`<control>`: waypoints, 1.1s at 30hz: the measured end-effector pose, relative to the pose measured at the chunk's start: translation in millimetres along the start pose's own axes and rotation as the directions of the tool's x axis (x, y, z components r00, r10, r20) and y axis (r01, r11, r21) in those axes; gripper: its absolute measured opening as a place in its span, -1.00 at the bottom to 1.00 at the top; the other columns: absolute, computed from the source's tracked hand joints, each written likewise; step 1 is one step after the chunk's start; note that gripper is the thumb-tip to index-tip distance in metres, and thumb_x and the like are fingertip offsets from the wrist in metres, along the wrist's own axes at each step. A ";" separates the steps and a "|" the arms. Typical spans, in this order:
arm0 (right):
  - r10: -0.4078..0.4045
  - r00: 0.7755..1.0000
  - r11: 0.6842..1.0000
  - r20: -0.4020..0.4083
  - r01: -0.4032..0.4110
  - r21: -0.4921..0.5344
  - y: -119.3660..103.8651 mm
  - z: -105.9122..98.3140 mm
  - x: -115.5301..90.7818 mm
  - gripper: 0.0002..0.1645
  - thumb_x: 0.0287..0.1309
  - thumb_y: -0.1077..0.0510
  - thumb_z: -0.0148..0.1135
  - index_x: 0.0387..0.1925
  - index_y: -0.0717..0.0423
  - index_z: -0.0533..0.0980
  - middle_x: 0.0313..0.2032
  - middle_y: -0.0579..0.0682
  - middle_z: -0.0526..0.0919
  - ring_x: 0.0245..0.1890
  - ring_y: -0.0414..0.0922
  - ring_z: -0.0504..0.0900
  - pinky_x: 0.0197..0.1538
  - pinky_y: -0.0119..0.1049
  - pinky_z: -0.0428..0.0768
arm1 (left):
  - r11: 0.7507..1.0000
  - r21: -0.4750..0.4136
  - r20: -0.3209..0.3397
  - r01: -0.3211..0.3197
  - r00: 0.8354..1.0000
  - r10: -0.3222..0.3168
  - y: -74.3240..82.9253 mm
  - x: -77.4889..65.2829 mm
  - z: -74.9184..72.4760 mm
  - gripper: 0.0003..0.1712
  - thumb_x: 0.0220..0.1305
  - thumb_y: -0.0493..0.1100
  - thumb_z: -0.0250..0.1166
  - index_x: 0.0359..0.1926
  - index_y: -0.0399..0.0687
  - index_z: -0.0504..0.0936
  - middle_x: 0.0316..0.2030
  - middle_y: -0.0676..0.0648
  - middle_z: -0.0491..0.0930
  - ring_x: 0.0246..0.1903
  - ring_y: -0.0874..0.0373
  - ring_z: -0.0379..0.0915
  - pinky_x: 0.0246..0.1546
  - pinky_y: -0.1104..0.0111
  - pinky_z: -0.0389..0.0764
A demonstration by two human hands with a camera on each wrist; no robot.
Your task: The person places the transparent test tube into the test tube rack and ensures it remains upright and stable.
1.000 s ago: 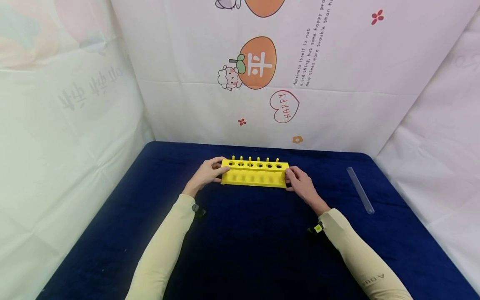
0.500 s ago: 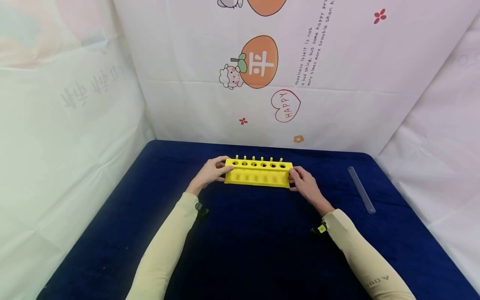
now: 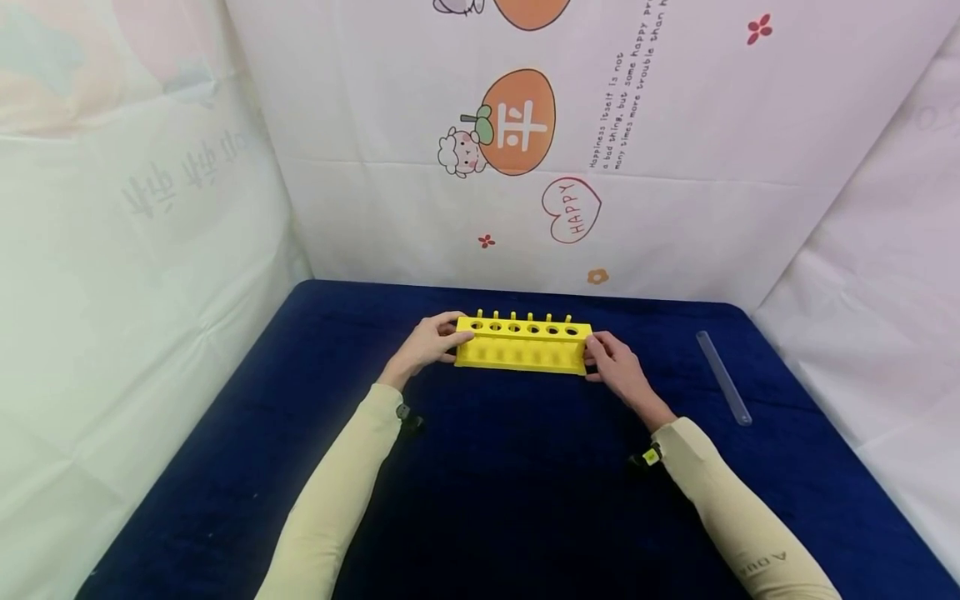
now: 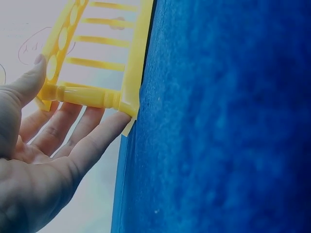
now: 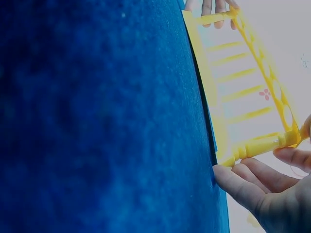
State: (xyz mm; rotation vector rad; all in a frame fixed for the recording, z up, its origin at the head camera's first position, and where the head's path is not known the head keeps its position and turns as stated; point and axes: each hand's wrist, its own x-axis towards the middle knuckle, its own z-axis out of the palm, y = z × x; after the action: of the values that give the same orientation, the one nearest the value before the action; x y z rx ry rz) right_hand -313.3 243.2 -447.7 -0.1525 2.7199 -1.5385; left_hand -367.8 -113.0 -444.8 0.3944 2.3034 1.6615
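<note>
A yellow test tube rack, with a row of round holes along its top bar and a row of short pegs behind, is held level between both hands near the far side of the table. The left hand grips its left end, thumb at the top bar and fingers at the end post, as the left wrist view shows. At the opposite end, the right hand holds the rack the same way, its fingertips by the lower corner. A thin dark line runs under the base; whether it touches the cloth I cannot tell.
A long, clear, narrow tube-like piece lies at the table's right side. Dark blue cloth covers the table. A white printed curtain rises behind the far edge, with white sheets on both sides.
Both hands have shifted the rack slightly to the right, keeping their hold on its ends. The clear piece has stayed in place.
</note>
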 end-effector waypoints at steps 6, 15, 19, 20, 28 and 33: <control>0.002 1.000 1.000 -0.008 -0.002 -0.001 1.8 -2.8 -1.5 -0.23 0.43 -0.35 -0.18 0.36 0.12 0.28 0.13 0.30 0.50 0.11 0.20 0.56 -0.08 -0.06 0.74 | 1.000 0.000 0.004 -0.002 1.000 0.002 -0.3 1.9 4.2 -0.18 0.31 0.10 0.30 0.49 0.03 0.20 0.13 -0.19 0.55 0.04 -0.07 0.62 -0.09 0.16 0.74; -0.001 1.000 1.000 -0.023 0.001 -0.005 6.9 -7.0 -1.7 -0.23 0.43 -0.35 -0.18 0.35 0.12 0.29 0.11 0.30 0.51 0.09 0.19 0.57 -0.11 -0.11 0.75 | 1.000 0.000 0.001 0.003 1.000 -0.003 0.2 4.5 9.4 -0.16 0.29 0.12 0.32 0.48 0.05 0.21 0.14 -0.18 0.54 0.04 -0.05 0.62 -0.07 0.15 0.73; 0.004 1.000 1.000 -0.021 -0.004 0.002 7.0 -8.8 -0.6 -0.21 0.42 -0.37 -0.18 0.36 0.12 0.29 0.12 0.30 0.51 0.10 0.20 0.57 -0.10 -0.09 0.75 | 1.000 0.007 -0.002 -0.005 1.000 0.005 0.8 6.2 9.9 -0.18 0.28 0.13 0.32 0.47 0.10 0.24 0.14 -0.17 0.54 0.03 -0.04 0.62 -0.08 0.16 0.73; 0.007 1.000 1.000 -0.022 -0.007 0.002 6.7 -9.0 -0.4 -0.21 0.42 -0.37 -0.18 0.35 0.11 0.29 0.12 0.30 0.51 0.10 0.20 0.57 -0.10 -0.09 0.75 | 1.000 0.010 -0.002 -0.008 1.000 0.008 0.4 6.6 9.7 -0.18 0.28 0.14 0.32 0.47 0.10 0.24 0.14 -0.17 0.54 0.03 -0.04 0.62 -0.08 0.16 0.73; 0.013 1.000 1.000 -0.019 -0.013 -0.007 4.8 -9.3 -0.6 -0.22 0.44 -0.35 -0.19 0.36 0.13 0.28 0.12 0.31 0.50 0.11 0.21 0.56 -0.08 -0.05 0.74 | 1.000 0.015 0.006 -0.015 1.000 0.015 -0.6 7.6 9.3 -0.17 0.29 0.13 0.32 0.48 0.07 0.22 0.12 -0.16 0.56 0.02 -0.03 0.63 -0.10 0.17 0.74; 0.017 1.000 1.000 -0.023 -0.017 -0.001 4.9 -8.5 -0.9 -0.23 0.44 -0.34 -0.19 0.35 0.13 0.28 0.12 0.31 0.50 0.12 0.21 0.56 -0.08 -0.05 0.74 | 1.000 0.019 0.009 -0.023 1.000 0.023 -1.1 9.3 9.0 -0.20 0.30 0.12 0.31 0.47 0.07 0.24 0.10 -0.15 0.58 -0.02 -0.01 0.65 -0.12 0.17 0.74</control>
State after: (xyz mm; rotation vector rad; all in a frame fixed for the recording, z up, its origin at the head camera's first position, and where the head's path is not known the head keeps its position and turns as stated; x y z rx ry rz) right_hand -313.2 253.1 -447.6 -0.1119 2.7319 -1.5444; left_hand -373.1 -101.9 -449.1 0.4335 2.3183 1.6459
